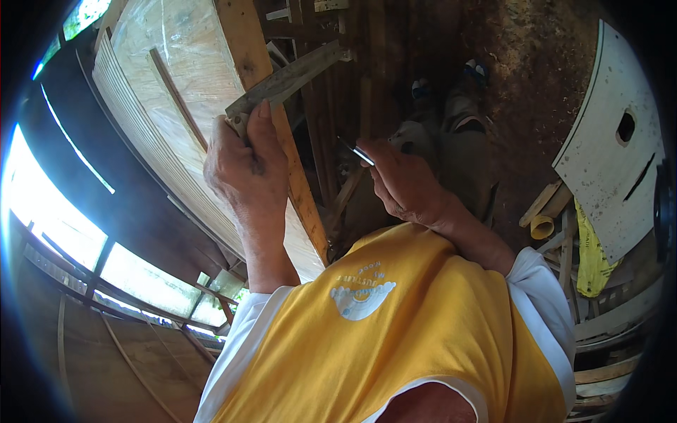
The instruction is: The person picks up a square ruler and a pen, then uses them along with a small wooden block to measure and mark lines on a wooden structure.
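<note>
My left hand (245, 161) is closed on the near end of a flat grey bar with a squared end piece (296, 74), like a try square, which crosses a wooden board edge (307, 218) beside a pale plywood surface (169, 35). My right hand (403, 182), lower and to the right, is closed on a slim shiny tool with a thin tip (365, 156), held in the air right of the board.
Wooden lengths (363, 106) lie or stand beyond the board. My feet (474, 70) are on a dirt floor (529, 84). A white panel (606, 183), a yellow sack (592, 268) and a yellow tube (541, 227) are at the right. Bright openings (63, 204) line the left.
</note>
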A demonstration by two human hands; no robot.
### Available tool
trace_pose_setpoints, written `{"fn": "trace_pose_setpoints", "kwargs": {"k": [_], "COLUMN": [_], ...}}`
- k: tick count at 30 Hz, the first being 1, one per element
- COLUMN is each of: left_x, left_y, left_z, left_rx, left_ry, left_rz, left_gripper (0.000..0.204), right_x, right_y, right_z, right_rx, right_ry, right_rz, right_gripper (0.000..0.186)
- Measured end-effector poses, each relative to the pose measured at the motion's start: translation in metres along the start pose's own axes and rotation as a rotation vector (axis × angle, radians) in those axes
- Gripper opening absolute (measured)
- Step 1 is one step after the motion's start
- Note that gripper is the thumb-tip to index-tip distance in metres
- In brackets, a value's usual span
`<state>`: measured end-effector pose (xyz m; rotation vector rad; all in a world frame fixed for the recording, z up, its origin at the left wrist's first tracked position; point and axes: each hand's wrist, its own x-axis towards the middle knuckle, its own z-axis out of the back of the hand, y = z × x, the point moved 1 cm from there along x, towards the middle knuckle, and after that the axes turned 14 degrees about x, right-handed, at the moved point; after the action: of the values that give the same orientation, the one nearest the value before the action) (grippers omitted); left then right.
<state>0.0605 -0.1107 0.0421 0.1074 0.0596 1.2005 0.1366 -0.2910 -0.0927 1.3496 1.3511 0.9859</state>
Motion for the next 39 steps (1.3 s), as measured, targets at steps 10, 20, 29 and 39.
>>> {"fn": "trace_pose_setpoints", "kwargs": {"k": [10, 20, 29, 39], "left_x": [0.000, 0.001, 0.000, 0.000], "left_y": [0.003, 0.000, 0.001, 0.003], "left_z": [0.000, 0.005, 0.003, 0.000], "left_rx": [0.039, 0.002, 0.013, 0.029], "left_ry": [-0.023, 0.009, 0.020, 0.017], "left_rz": [-0.060, -0.043, -0.046, -0.059], "left_gripper": [0.029, 0.033, 0.037, 0.037], "right_x": [0.038, 0.097, 0.128, 0.148], "right_y": [0.030, 0.044, 0.052, 0.083], "right_z": [0.035, 0.059, 0.060, 0.066], "right_rx": [0.080, -0.297, -0.638, -0.931], "right_ry": [-0.117, -0.132, -0.073, 0.042], "right_rz": [0.081, 0.328, 0.236, 0.388], "right_gripper": [0.041, 0.018, 0.017, 0.018]}}
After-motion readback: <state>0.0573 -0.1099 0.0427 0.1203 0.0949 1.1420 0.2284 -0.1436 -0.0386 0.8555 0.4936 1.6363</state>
